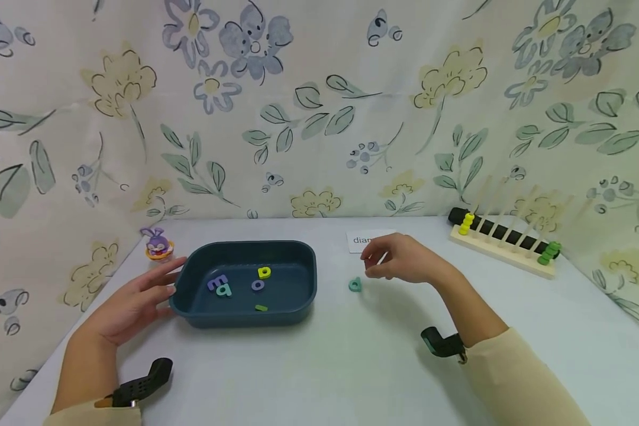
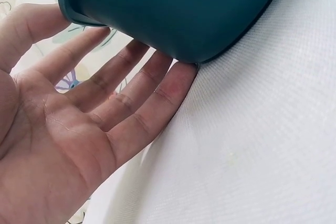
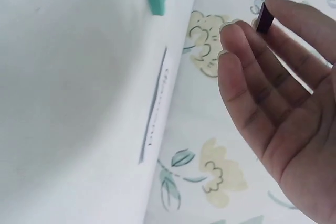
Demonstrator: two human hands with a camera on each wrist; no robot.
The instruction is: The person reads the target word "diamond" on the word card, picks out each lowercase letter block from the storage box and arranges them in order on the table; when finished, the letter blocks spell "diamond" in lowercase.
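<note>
In the head view my right hand (image 1: 402,258) is raised over the table, near the printed card (image 1: 354,242). The right wrist view shows it pinching a small dark piece (image 3: 264,18) between thumb and forefinger. Below its fingertips, a teal toy letter (image 1: 355,284) lies on the table. My left hand (image 1: 133,305) rests its spread fingers against the left side of the dark teal tray (image 1: 245,320). Inside the tray are a purple letter m (image 1: 217,282), a teal letter (image 1: 223,290), a yellow letter (image 1: 264,268), a purple ring-shaped letter (image 1: 252,285) and a flat green piece (image 1: 261,308).
Behind the tray at the left stands a purple rabbit toy (image 1: 158,244). A wooden rack with pegs (image 1: 503,252) holds yellow and green beads at the back right, with a black bar (image 1: 506,231) behind it. A floral curtain (image 1: 309,165) borders the white table.
</note>
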